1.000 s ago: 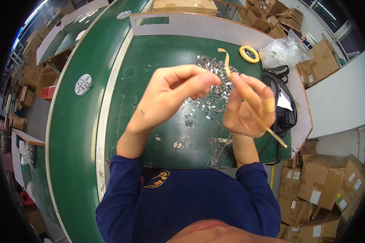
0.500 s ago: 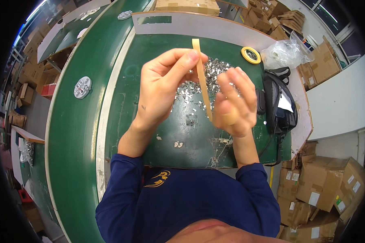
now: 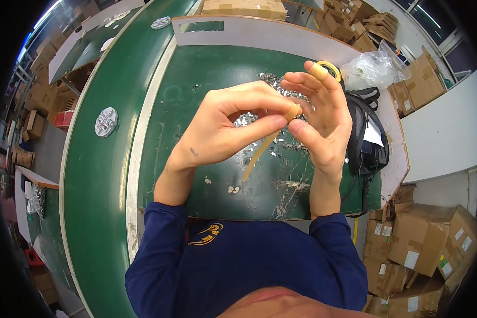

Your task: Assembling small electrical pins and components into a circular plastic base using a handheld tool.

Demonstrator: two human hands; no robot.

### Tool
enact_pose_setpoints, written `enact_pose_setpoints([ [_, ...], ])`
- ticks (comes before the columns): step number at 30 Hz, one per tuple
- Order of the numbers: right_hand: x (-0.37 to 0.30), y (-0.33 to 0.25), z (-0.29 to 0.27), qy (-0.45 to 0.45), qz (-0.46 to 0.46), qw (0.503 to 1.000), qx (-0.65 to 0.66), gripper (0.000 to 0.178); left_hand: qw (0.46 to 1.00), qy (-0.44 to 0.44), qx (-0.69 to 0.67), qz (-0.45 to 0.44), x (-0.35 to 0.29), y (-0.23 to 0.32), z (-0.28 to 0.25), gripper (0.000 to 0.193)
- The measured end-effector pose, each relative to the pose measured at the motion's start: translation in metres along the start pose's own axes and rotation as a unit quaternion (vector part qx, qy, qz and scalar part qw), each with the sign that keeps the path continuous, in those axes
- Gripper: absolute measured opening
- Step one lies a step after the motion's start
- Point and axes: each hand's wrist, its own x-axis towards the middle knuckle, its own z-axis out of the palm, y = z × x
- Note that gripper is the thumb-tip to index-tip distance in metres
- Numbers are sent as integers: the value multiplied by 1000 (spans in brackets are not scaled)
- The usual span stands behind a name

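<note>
My left hand (image 3: 233, 114) is closed in a pinch on a strip of yellowish masking tape (image 3: 257, 158). The strip's loose end hangs down over the bench. A band of the same colour covers the tip of my left index finger. Close by on the right, my right hand (image 3: 326, 119) is open, fingers spread, its thumb beside the left fingertips; whether they touch I cannot tell. Tape is wrapped around a fingertip of my right hand. Behind both hands lies a pile of small shiny metal pieces (image 3: 270, 79), partly hidden.
A yellow tape roll (image 3: 334, 66) shows partly behind my right hand. A black backpack (image 3: 373, 143) and clear plastic bag (image 3: 373, 69) sit at the right. Left is a green conveyor (image 3: 98, 212) carrying a round grey-white part (image 3: 106, 122). Cardboard boxes (image 3: 421, 233) are stacked lower right.
My left hand has moved right and down with the tape, toward my right hand. The strip now hangs below the left fingers. My right hand has risen and its fingers have spread.
</note>
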Motion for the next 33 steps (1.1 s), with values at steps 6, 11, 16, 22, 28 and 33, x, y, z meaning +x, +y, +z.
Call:
enact_pose_setpoints([
  [6, 0, 2, -1, -1, -30, 999, -33, 75, 999, -21, 28, 14, 0, 1, 0, 21],
  [11, 0, 4, -2, 0, -32, 998, -49, 75, 998, -28, 43, 21, 0, 2, 0, 23],
  [16, 1, 5, -1, 4, -35, 998, -59, 74, 999, -30, 40, 21, 0, 3, -1, 24],
  [22, 0, 5, -2, 13, -44, 996, -77, 73, 998, -41, 47, 14, -1, 4, -2, 26],
  [28, -1, 5, -4, 12, -50, 996, -78, 72, 998, -48, 31, 5, -2, 7, -3, 29],
  [33, 0, 5, -5, 3, -73, 993, -89, 71, 999, -51, 4, 0, 0, 9, -1, 29],
])
